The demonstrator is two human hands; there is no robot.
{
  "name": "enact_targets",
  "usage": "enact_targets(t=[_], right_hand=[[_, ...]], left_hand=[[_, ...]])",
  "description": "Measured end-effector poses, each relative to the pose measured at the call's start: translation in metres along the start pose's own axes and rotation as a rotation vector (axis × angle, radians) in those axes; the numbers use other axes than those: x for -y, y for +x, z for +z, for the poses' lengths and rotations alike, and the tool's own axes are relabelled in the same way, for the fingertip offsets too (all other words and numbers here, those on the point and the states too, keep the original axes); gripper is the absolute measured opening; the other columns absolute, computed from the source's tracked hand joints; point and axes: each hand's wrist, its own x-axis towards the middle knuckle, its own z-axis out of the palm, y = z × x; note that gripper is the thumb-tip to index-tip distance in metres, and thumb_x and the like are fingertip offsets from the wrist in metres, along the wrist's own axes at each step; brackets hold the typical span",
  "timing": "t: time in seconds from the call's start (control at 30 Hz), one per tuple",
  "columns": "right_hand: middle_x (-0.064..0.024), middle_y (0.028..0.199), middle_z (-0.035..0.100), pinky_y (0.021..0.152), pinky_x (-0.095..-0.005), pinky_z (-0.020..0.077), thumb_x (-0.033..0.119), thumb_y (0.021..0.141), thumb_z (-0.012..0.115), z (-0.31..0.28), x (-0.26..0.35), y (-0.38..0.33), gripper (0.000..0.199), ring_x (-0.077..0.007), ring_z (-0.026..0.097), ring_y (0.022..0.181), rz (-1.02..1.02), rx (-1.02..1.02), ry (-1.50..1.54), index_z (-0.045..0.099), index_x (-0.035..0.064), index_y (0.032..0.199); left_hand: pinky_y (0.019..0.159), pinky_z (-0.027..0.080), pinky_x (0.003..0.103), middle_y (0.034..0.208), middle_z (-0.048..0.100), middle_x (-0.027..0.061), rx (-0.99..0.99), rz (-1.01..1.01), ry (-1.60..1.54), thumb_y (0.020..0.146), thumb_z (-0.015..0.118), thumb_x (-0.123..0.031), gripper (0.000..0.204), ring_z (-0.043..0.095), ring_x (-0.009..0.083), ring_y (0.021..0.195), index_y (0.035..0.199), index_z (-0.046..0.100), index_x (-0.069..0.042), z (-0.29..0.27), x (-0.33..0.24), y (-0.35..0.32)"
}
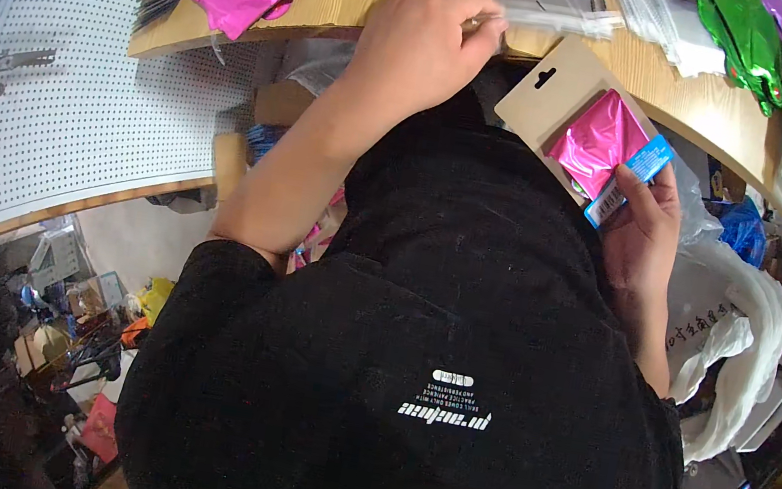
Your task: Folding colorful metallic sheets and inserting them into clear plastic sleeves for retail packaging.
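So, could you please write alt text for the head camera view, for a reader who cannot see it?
Seen from above, a person in a black shirt holds a cardboard hang card with folded pink foil in the right hand, while the left hand touches clear plastic bags on a wooden table.

Your left hand [433, 33] is stretched far out in front of you, palm down, with the fingers bent and pinched together at the tips. Your bare left arm goes up to it in one long line. Your right hand [644, 227] sits closer to your body (lower down), thumb on top and fingers curled shut in a grip. Short black sleeves cover your upper arms.
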Motion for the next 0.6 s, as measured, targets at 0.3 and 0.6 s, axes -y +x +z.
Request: enact_targets(t=[0.3,0.6], right_hand=[[-0.0126,0.125,0.069,0.098,-0.0399,0.0577,-0.003,0.100,0.056,0.020,0.005,0.000,0.036,-0.0212,0.070,0.110,0.032,0.062,0.004,0.055,0.0001,0.136],[-0.0106,0.117,0.072,0.092,-0.0387,0.0603,-0.003,0.099,0.058,0.020,-0.002,0.019,0.031,-0.0197,0.073,0.101,0.004,0.067,-0.085,0.058,0.0011,0.130]], left_hand=[[0.093,0.057,0.040,0.119,0.074,0.0131,-0.035,0.020,0.109,0.089,0.073,-0.020,0.018,0.070,0.0320,0.106,0.099,0.079,-0.006,0.001,-0.002,-0.002],[0.078,0.057,0.042,0.092,0.072,0.0074,-0.086,0.084,0.181,0.084,0.076,-0.018,0.010,0.070,0.0308,0.089,0.086,0.077,-0.008,0.007,-0.020,-0.003]])
